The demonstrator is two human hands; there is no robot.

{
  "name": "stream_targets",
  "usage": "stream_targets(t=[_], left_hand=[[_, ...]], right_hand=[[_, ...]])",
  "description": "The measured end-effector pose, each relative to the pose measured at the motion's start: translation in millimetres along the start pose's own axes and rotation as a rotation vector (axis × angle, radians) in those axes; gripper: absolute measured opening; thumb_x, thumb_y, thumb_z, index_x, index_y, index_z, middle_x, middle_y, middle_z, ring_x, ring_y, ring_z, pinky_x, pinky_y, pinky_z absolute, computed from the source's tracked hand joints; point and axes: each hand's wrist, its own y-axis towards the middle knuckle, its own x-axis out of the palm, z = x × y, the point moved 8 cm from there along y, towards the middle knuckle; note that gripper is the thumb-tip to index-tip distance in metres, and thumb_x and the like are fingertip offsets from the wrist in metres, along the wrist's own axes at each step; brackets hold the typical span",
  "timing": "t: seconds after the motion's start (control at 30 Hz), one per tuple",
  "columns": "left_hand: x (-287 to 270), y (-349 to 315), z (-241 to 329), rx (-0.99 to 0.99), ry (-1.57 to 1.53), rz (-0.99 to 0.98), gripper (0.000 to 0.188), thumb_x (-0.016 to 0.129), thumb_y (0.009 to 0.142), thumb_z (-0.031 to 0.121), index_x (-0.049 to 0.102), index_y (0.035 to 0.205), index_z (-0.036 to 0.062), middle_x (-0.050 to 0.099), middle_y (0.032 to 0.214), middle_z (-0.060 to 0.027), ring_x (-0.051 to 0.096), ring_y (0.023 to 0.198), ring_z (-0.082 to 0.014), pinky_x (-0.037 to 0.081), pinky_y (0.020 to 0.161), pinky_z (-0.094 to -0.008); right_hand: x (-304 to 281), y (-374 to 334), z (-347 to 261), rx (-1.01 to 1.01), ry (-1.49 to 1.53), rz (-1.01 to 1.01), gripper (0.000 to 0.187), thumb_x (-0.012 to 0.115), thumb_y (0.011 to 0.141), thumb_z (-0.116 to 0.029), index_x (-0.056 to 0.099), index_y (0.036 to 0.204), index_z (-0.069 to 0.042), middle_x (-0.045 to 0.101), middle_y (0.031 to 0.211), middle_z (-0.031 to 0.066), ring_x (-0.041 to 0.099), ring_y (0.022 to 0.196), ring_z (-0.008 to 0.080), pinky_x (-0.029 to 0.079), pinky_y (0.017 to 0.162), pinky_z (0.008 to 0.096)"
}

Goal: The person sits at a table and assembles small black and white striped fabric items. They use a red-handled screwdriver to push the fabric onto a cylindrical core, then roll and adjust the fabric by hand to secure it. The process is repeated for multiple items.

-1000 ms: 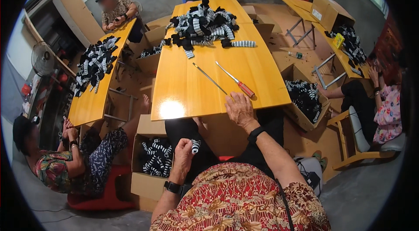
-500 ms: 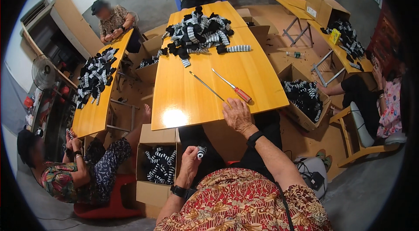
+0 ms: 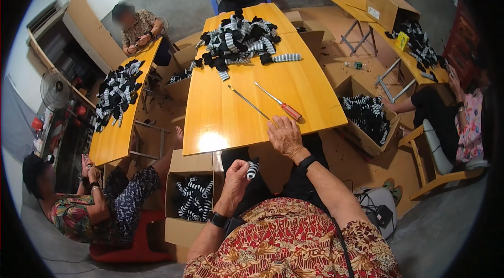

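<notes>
With a striped piece [image 3: 253, 169] pinched by the left hand [image 3: 237, 175], the red-handled screwdriver [image 3: 290, 110], at twelve o'clock from the unclenched right hand [image 3: 285, 136], could be knocked by overreaching.

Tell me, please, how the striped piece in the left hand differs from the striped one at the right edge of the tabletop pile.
The held piece looks compact, while the loose piece lies stretched out. The held piece is in the left hand; the loose piece rests on the table. Both have light and dark stripes.
</notes>
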Motion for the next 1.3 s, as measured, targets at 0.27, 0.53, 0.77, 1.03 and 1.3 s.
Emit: stream_targets(t=[0.27,0.53,0.77,1.03,1.3], left_hand=[[28.3,17.7,-3.2,0.000,0.071,-0.110,0.008,0.056,0.095,0.015,0.054,0.089,0.0107,0.054,0.081,0.0036,0.052,0.072,-0.0060,0.042,0.064,-0.0202],[43.3,26.1,31.2,0.071,0.027,-0.158,0.009,0.060,0.093,0.015,0.055,0.092,0.0082,0.057,0.081,0.0023,0.054,0.070,-0.0047,0.047,0.064,-0.0197],[39.9,27.4,49.0,0.140,-0.013,-0.196,0.008,0.061,0.093,0.015,0.054,0.093,0.0118,0.063,0.087,0.0023,0.061,0.075,-0.0045,0.050,0.060,-0.0172],[35.6,38.0,45.4,0.202,-0.074,-0.198,0.007,0.060,0.094,0.016,0.055,0.095,0.0104,0.059,0.083,0.0028,0.055,0.069,-0.0040,0.047,0.063,-0.0177],[44.5,42.4,34.7,0.132,-0.162,-0.239,0.008,0.060,0.093,0.013,0.056,0.097,0.0080,0.059,0.086,0.0013,0.056,0.074,-0.0055,0.048,0.067,-0.0200]], right_hand=[[-2.7,-2.0,1.0,-0.003,0.010,0.038,0.026,0.061,0.082,-0.025,0.059,0.103,-0.010,0.057,0.109,0.0091,0.052,0.102,0.0259,0.041,0.087,0.0391],[2.4,-7.3,1.9,-0.014,-0.004,0.021,0.024,0.060,0.083,-0.024,0.060,0.102,-0.010,0.057,0.110,0.0074,0.052,0.103,0.0249,0.041,0.087,0.0391],[3.5,-1.5,1.2,-0.002,0.040,0.017,0.024,0.061,0.083,-0.022,0.060,0.103,-0.008,0.057,0.108,0.0074,0.052,0.104,0.0248,0.041,0.089,0.0392],[-35.4,-12.8,10.2,0.547,0.933,0.003,0.022,0.064,0.086,-0.013,0.060,0.105,-0.001,0.063,0.092,0.0077,0.061,0.085,0.0179,0.049,0.078,0.0302],[-31.1,-11.9,-18.1,0.580,1.273,-0.265,0.022,0.066,0.087,-0.012,0.061,0.105,-0.002,0.065,0.091,0.0028,0.061,0.085,0.0090,0.050,0.078,0.0245]])
